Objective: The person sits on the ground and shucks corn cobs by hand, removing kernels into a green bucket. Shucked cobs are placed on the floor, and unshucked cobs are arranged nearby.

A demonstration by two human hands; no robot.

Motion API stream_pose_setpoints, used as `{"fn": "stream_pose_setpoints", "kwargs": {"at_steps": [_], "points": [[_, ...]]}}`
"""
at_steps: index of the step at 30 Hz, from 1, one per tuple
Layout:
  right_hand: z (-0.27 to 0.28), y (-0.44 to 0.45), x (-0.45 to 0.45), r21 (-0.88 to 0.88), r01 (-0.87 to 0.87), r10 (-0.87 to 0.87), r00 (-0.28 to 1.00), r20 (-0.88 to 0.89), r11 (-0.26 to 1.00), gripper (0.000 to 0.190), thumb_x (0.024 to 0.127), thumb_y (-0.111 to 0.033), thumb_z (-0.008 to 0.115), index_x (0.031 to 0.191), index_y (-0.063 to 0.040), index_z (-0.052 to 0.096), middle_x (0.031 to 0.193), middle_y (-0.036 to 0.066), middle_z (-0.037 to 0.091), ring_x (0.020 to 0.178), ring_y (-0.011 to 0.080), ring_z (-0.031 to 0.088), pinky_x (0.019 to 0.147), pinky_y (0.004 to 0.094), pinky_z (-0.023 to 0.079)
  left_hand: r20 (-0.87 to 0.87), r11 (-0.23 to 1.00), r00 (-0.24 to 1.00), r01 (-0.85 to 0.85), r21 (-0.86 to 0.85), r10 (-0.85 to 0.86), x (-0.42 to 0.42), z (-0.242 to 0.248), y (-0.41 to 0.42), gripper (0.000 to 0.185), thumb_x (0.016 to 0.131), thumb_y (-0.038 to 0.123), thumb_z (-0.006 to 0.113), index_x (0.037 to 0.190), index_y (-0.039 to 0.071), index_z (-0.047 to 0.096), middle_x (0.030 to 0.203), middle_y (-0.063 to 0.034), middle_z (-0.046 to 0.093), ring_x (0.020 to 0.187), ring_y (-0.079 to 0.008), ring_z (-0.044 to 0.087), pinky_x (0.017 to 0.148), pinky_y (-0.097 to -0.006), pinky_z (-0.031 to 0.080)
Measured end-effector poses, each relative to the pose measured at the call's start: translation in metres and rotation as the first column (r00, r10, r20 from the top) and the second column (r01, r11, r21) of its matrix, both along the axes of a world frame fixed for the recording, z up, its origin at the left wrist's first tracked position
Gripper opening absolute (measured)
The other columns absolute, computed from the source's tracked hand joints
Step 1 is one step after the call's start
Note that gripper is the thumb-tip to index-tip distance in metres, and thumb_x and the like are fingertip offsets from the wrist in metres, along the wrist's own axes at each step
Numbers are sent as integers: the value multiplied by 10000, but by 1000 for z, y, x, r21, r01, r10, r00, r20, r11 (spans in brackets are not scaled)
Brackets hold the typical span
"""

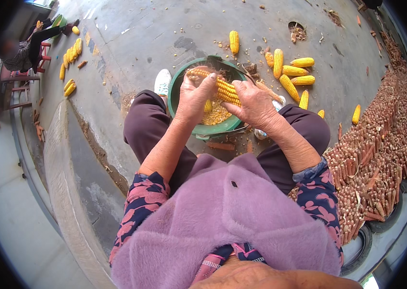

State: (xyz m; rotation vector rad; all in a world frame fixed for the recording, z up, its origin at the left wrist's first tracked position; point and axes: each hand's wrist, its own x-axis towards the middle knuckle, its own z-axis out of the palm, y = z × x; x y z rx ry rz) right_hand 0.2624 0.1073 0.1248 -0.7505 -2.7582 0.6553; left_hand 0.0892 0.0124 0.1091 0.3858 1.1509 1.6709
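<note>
Both my hands grip one yellow corn cob (pixel 225 90) above a green plastic bucket (pixel 176 77) between my feet. My left hand (pixel 194 95) holds its upper-left end, the thumb lying across the kernels. At the lower-right end, my right hand (pixel 254 101) closes around the cob with the thumb pressed on it. Loose kernels (pixel 215 115) lie in the bucket, and part of another yellow cob (pixel 207 106) shows below my left hand. Dry corn silk (pixel 212 68) is behind the held cob. A bare cob core (pixel 269 91) sticks out beside my right hand.
Several whole corn cobs (pixel 293 71) lie on the concrete floor to the right. Stripped cob cores (pixel 373 155) form a long stacked pile at far right, near tyres (pixel 360 249). A drain hole (pixel 297 31) holds debris. At upper left a person (pixel 21 54) sits near more cobs (pixel 72 52).
</note>
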Motion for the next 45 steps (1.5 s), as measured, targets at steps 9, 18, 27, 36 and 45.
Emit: {"fn": "stream_pose_setpoints", "kwargs": {"at_steps": [9, 18, 27, 36, 45], "points": [[-2, 4, 5, -37, 4, -5, 1000, -27, 999, 504, 868, -428, 750, 1066, -19, 532, 966, 181, 644, 939, 366, 694, 776, 470, 578, -17, 997, 997, 76, 26, -76, -3, 3, -4, 484, 975, 93, 668, 1382, 38, 414, 1178, -96, 629, 1098, -179, 636, 923, -332, 545], [-4, 0, 0, -106, 23, -21, 1000, 16, 994, 526, 865, -400, 761, 1125, -2, 535, 1011, 206, 640, 963, 391, 679, 802, 466, 570, -122, 995, 989, 84, 47, -78, -4, -16, 0, 444, 985, 38, 635, 1365, 55, 405, 1228, -130, 596, 1114, -244, 647, 975, -390, 553], [8, 12, 10, 187, 128, -104, 986, -134, 974, 662, 783, -406, 829, 1267, -28, 580, 1035, 156, 648, 964, 332, 665, 833, 434, 540, 64, 992, 991, 120, -33, -118, -6, 22, -2, 516, 1028, 237, 620, 1452, 53, 393, 1345, -130, 552, 1214, -247, 600, 1021, -413, 517], [9, 0, -1, 225, 141, -106, 981, -162, 964, 703, 695, -272, 875, 1285, -40, 569, 1129, 145, 619, 1020, 340, 637, 872, 432, 532, 73, 1000, 997, 11, 20, -12, 4, 6, -1, 320, 1041, 251, 622, 1273, 53, 524, 1191, -88, 645, 1086, -196, 672, 923, -378, 583], [30, 15, 8, -428, 96, -84, 995, 48, 899, 521, 763, -342, 828, 1105, -33, 584, 968, 228, 685, 965, 413, 681, 828, 468, 553, -27, 985, 986, 168, 38, -167, -7, 7, -8, 362, 1028, 230, 638, 1319, 37, 545, 1221, -69, 659, 1076, -155, 660, 923, -336, 556]]}}
